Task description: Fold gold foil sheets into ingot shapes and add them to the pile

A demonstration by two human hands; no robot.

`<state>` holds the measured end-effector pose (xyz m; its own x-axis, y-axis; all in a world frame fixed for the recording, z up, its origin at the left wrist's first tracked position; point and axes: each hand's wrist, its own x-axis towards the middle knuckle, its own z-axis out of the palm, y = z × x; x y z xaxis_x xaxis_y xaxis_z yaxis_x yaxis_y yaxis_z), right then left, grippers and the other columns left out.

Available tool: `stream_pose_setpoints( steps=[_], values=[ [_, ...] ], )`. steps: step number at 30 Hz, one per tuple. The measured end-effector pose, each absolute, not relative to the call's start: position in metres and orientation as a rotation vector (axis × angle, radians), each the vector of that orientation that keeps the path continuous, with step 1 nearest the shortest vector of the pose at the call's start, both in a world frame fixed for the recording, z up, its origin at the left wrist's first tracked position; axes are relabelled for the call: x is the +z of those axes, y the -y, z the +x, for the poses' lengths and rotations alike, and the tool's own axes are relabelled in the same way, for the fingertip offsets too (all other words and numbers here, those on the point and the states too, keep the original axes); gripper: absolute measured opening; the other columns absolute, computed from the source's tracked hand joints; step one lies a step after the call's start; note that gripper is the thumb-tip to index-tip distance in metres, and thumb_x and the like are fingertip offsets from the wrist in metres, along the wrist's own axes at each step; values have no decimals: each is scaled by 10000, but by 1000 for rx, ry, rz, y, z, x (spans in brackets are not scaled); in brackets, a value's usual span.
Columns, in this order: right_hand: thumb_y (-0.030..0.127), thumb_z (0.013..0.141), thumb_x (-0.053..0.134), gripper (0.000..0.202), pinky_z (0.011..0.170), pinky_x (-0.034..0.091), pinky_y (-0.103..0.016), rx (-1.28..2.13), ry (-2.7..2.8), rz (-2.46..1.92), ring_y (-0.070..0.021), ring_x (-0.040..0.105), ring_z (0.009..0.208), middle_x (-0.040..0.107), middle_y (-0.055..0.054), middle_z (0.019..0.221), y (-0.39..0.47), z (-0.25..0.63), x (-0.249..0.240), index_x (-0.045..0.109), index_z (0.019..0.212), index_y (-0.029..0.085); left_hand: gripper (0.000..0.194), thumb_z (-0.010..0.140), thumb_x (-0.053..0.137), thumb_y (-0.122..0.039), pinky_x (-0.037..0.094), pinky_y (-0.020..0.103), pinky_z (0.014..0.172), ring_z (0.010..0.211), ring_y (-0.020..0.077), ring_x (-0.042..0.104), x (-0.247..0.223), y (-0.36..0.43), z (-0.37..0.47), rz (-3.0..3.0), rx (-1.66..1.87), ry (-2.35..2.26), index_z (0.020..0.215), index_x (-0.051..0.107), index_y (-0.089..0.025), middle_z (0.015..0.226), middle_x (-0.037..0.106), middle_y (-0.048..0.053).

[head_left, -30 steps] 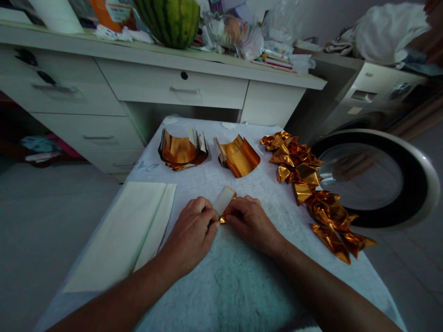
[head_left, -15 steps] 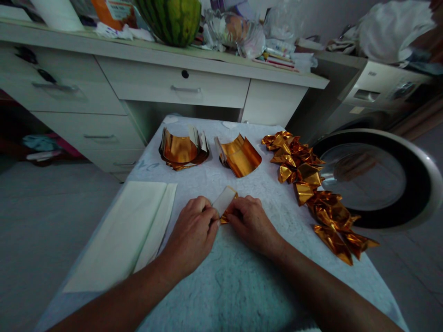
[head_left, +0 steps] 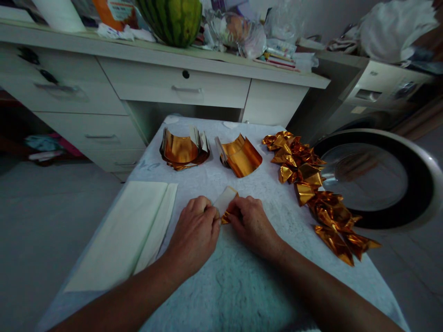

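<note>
Between my hands, over the middle of the cloth-covered table (head_left: pixel 242 276), is a partly folded sheet of gold foil paper (head_left: pixel 225 198), its pale backing facing up and a bit of gold showing below. My left hand (head_left: pixel 199 228) pinches its left side with curled fingers. On the other side my right hand (head_left: pixel 254 223) has thumb and fingertips closed on the sheet's right edge. The fingertips hide part of the folds. Farther back lie two curled stacks of gold foil paper, the left stack (head_left: pixel 180 150) and the right stack (head_left: pixel 241 156).
Folded gold foil pieces (head_left: pixel 304 177) lie in a row along the table's right side. Pale paper sheets (head_left: pixel 117 235) lie at the left. Behind stands a white drawer cabinet (head_left: pixel 194 87) with a watermelon (head_left: pixel 171 20) on top. An open washing machine door (head_left: pixel 374 180) juts in at right.
Both hands keep their grip on the foil paper, with hardly any visible finger movement. The whole view has shifted very slightly.
</note>
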<state>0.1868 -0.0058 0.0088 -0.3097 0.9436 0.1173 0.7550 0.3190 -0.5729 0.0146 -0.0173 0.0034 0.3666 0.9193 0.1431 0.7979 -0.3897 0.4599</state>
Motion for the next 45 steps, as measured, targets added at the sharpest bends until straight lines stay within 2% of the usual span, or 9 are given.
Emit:
stream_pose_setpoints(
  steps=[13,18,22,29,40,45],
  values=[
    [115,853,596,74,762,309,-327,514,2211,-1512,-181,509,807,645,-10,823,8,187,5,615,829,182,118,793,536,-99,454,406,797,901,239,479,0,16,16,2321,588,-1534,728,535,-197,894,493,53],
    [119,875,595,67,767,318,-329,517,2239,-1529,-183,510,822,646,-20,852,9,185,9,629,851,173,170,777,533,-66,437,409,833,948,235,488,-2,14,14,2256,670,-1492,861,555,-212,946,505,44],
    [128,899,582,82,786,332,-327,509,2260,-1502,-184,514,856,640,-28,893,10,185,8,640,865,176,256,794,535,-50,418,423,846,981,238,488,-1,14,13,2197,685,-1447,953,603,-239,987,521,36],
    [150,896,600,66,775,331,-334,438,2285,-1510,-198,495,873,628,-47,915,11,186,7,648,856,172,263,803,553,-61,419,422,848,986,237,493,-1,12,12,2208,648,-1450,945,672,-248,1002,533,38],
    [218,892,603,32,791,341,-358,446,2293,-1546,-214,500,888,624,-42,924,15,182,12,615,896,188,316,799,498,-44,418,424,847,1005,240,489,2,12,13,2198,621,-1437,988,660,-240,1019,568,37],
    [271,877,622,89,804,363,-394,294,2258,-1632,-250,459,919,568,-74,990,19,181,11,591,927,205,210,859,533,-122,420,425,848,983,241,494,4,12,13,2197,633,-1430,971,667,-239,987,569,33]
  ],
)
